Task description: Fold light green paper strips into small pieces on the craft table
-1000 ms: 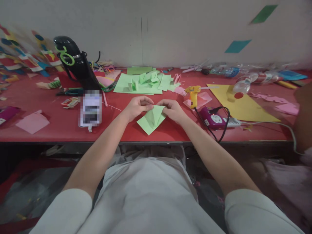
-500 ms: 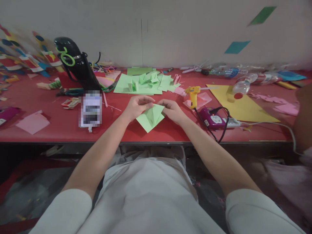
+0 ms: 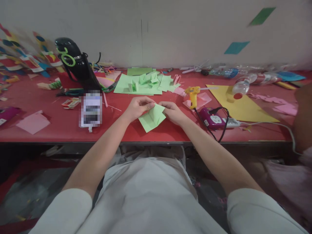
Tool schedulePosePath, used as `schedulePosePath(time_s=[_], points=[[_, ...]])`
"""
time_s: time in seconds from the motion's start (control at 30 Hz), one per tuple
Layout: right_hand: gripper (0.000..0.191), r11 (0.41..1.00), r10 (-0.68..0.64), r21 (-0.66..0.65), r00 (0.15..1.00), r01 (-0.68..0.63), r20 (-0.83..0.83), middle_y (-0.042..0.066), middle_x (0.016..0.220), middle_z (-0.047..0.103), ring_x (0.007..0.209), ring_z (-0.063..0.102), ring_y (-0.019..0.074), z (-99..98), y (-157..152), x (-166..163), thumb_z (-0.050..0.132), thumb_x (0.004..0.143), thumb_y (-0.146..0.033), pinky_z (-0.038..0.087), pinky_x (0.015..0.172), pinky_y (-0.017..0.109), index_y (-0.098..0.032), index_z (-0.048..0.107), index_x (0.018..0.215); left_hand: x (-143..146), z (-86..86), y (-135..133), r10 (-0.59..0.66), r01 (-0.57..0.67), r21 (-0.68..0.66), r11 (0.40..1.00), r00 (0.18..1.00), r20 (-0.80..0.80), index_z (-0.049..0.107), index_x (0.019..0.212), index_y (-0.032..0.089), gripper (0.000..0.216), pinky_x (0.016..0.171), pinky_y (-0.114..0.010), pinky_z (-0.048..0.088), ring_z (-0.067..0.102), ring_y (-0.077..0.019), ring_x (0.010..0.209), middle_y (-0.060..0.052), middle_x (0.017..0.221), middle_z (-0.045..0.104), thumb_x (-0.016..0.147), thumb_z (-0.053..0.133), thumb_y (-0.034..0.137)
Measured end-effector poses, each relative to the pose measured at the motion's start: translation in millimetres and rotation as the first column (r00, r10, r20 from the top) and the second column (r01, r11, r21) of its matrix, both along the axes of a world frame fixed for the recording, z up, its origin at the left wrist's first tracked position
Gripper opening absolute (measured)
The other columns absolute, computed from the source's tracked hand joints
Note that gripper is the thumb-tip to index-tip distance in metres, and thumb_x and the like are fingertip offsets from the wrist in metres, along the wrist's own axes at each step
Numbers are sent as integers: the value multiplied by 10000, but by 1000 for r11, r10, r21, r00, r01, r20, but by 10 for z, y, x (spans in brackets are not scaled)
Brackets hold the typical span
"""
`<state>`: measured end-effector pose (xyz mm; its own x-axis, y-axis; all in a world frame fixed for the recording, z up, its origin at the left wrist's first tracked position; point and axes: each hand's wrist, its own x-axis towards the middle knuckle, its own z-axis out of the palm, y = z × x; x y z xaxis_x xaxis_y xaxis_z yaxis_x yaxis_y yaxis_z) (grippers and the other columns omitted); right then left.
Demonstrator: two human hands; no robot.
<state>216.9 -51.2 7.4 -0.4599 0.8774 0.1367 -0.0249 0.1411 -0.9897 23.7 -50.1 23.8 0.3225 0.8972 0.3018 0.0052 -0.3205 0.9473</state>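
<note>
A folded light green paper (image 3: pixel 152 117) lies on the red table (image 3: pixel 60 125) right in front of me. My left hand (image 3: pixel 137 107) pinches its upper left edge with closed fingers. My right hand (image 3: pixel 172 112) pinches the upper right edge, fingers also closed. Both hands meet near the paper's top corner. The paper's lower point rests towards the table's front edge.
A heap of green paper pieces (image 3: pixel 143 83) lies behind my hands. A yellow glue gun (image 3: pixel 193 94), a purple power strip (image 3: pixel 214 119) with a cable and a yellow sheet (image 3: pixel 240 102) sit to the right. A black bag (image 3: pixel 76 65) and a pink paper (image 3: pixel 32 123) are on the left. Another person's arm (image 3: pixel 302 113) is at far right.
The green paper has been turned slightly and folded tighter between my fingers; my hands have drawn a little closer together.
</note>
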Motion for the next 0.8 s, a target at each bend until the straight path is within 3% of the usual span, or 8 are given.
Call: schedulePosePath(time_s=[0.17,0.33,0.57,0.8], points=[[234,1000,2,10,999,-2,35,-9,627,576,621,519,138,-16,1,-20,664,782,-410,416,613,265,-184,643,725,2,18,-4,21,-21,16,1000,1000,0,723,769,172,377,642,-279,477,590,-144,672,-38,728,687,667,800,527],[226,999,-44,18,995,43,85,16,647,624,705,576,186,-3,-23,-39,680,782,-418,468,661,299,-196,674,742,-3,22,-17,29,-29,36,999,1000,-6,744,828,186,352,691,-289,495,630,-165,753,-51,816,719,694,787,508],[226,996,-57,73,995,51,88,-24,598,560,589,504,127,32,-22,-28,659,789,-388,418,593,260,-186,622,696,-26,24,-5,65,-63,65,996,997,-36,750,819,177,307,704,-297,493,634,-177,768,-56,815,721,721,772,467],[209,986,-87,150,995,79,49,15,792,678,776,608,171,32,11,-7,699,741,-377,476,738,304,-182,652,804,-58,-17,42,198,-193,88,977,979,-56,698,775,165,313,668,-293,471,595,-160,707,-45,752,685,752,730,475]])
